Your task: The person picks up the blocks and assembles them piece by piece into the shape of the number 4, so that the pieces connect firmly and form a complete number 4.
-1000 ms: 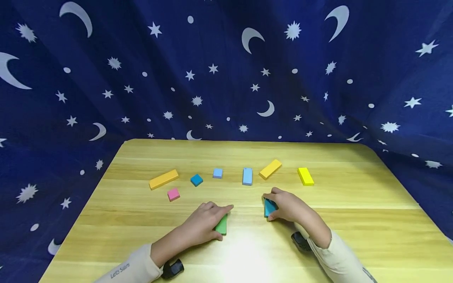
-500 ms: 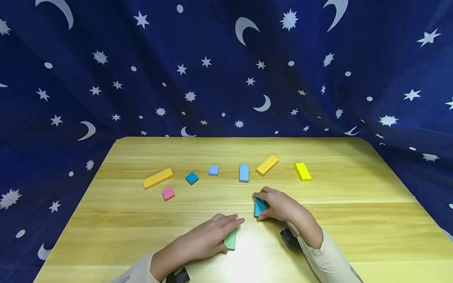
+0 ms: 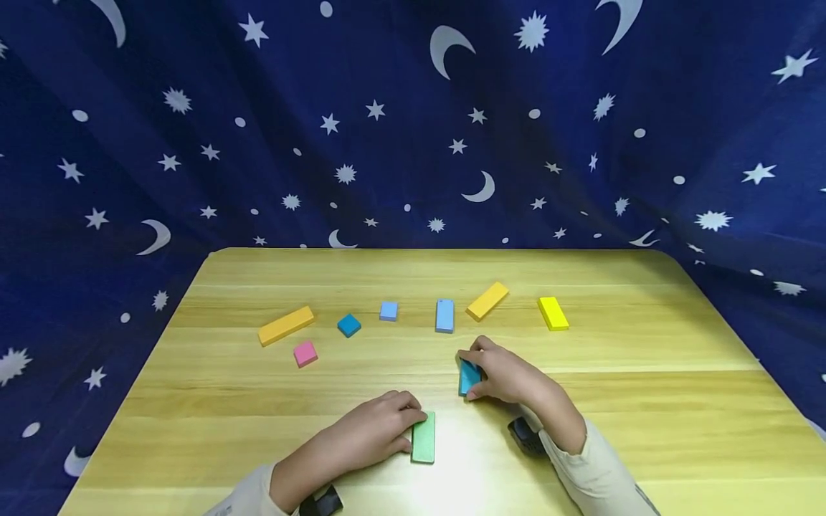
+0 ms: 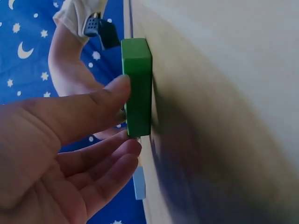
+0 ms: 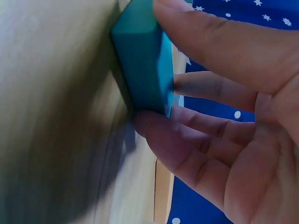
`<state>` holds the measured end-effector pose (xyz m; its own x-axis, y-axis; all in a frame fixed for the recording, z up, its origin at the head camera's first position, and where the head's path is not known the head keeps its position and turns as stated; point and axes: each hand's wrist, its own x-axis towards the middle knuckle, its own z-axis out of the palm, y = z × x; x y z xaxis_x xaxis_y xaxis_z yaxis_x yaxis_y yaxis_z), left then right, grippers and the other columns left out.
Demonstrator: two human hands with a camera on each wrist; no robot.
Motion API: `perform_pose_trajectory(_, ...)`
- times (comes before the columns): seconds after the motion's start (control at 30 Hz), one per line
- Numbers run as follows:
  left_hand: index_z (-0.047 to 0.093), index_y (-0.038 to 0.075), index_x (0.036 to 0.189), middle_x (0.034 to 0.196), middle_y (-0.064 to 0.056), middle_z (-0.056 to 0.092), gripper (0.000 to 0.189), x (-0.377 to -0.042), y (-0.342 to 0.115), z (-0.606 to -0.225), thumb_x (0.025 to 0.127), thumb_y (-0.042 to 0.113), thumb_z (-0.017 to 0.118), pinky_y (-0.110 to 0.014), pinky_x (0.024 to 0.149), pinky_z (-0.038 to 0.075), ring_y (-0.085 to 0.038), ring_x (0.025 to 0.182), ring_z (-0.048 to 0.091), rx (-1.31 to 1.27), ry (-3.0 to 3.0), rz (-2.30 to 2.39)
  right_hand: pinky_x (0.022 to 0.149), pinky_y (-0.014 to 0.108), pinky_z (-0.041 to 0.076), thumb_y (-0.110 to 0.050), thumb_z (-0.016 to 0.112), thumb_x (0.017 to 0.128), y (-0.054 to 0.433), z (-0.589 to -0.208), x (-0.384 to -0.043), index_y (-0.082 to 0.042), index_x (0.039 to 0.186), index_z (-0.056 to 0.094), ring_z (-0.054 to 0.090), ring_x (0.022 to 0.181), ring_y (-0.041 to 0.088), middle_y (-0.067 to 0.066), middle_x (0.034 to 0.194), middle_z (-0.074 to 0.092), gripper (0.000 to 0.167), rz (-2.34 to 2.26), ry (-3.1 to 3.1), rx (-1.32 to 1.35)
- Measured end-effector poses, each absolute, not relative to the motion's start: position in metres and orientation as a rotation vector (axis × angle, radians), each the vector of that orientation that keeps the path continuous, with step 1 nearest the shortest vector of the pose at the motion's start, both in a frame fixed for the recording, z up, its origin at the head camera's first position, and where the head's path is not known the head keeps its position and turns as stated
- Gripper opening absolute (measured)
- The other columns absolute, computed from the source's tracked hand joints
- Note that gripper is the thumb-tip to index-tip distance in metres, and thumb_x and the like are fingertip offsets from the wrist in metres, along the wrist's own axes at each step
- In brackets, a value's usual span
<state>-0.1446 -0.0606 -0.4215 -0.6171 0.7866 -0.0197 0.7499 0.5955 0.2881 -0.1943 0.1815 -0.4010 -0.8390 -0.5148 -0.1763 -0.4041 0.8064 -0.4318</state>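
A green rectangular block lies flat on the wooden table, at its front middle. My left hand holds it from the left, index fingertip on its far corner and thumb at its left side. In the left wrist view, the thumb presses against the green block and the other fingers bend near its far end. To the right and farther back, my right hand grips a teal block by its two ends. The right wrist view shows the thumb over the teal block and fingertips at its other end.
Across the back of the table lie an orange block, a pink block, a dark blue block, a small light-blue block, a longer light-blue block, another orange block and a yellow block.
The left hand has shifted the green block right and nearer, then its fingers drew back left, baring more of the block. The right hand, still gripping the teal block, has moved slightly left.
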Motion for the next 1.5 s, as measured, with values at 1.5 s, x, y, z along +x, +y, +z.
perform_pose_trajectory(1.5, 0.069, 0.019, 0.098, 0.09, 0.006, 0.056, 0.047, -0.124, -0.02, -0.433, 0.071, 0.056, 0.063, -0.014, 0.075, 0.045, -0.008, 0.084, 0.052, 1.81, 3.013, -0.237, 0.065, 0.018, 0.039, -0.017, 0.068, 0.08, 0.157, -0.417, -0.189, 0.003, 0.117, 0.059, 0.043, 0.075, 0.009, 0.005, 0.096, 0.045, 0.043, -0.723, 2.672, -0.935)
